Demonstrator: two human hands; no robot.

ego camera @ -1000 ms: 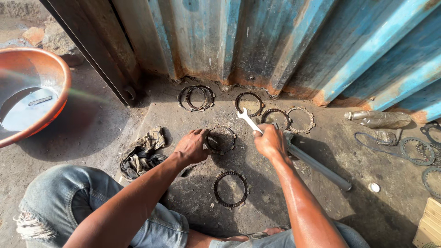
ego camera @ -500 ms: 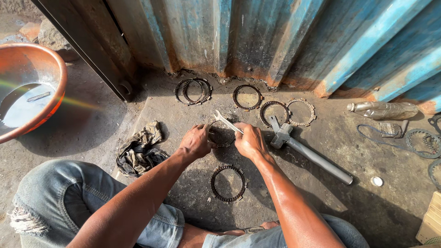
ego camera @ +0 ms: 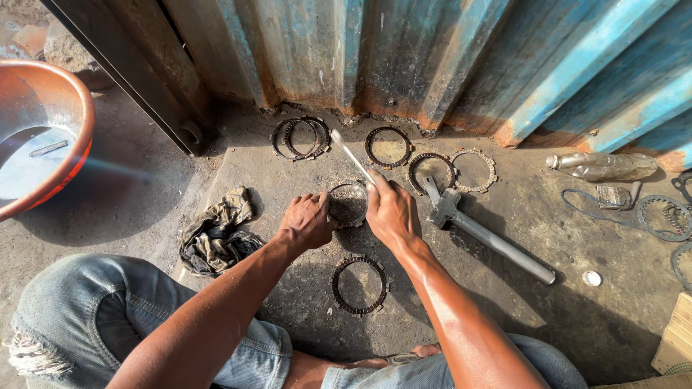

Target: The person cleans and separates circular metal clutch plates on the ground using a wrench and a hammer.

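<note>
My left hand (ego camera: 304,222) presses on the left edge of a toothed metal ring (ego camera: 349,203) lying on the concrete floor. My right hand (ego camera: 391,213) grips a thin pale metal tool (ego camera: 349,155), its tip slanting up to the left while its lower end meets the ring's right edge. Another toothed ring (ego camera: 358,285) lies on the floor just in front of both hands. A hammer (ego camera: 484,236) with a grey pipe handle rests right of my right hand.
Several more rings (ego camera: 388,147) lie along the foot of a rusty blue corrugated wall (ego camera: 404,57). A dirty rag (ego camera: 216,234) sits at my left, an orange basin of water (ego camera: 40,133) further left. A crushed plastic bottle (ego camera: 602,166) and more rings lie at right.
My right hand has moved left from near the hammer onto the ring held by my left hand, swinging the thin tool over it. My left hand stays put.
</note>
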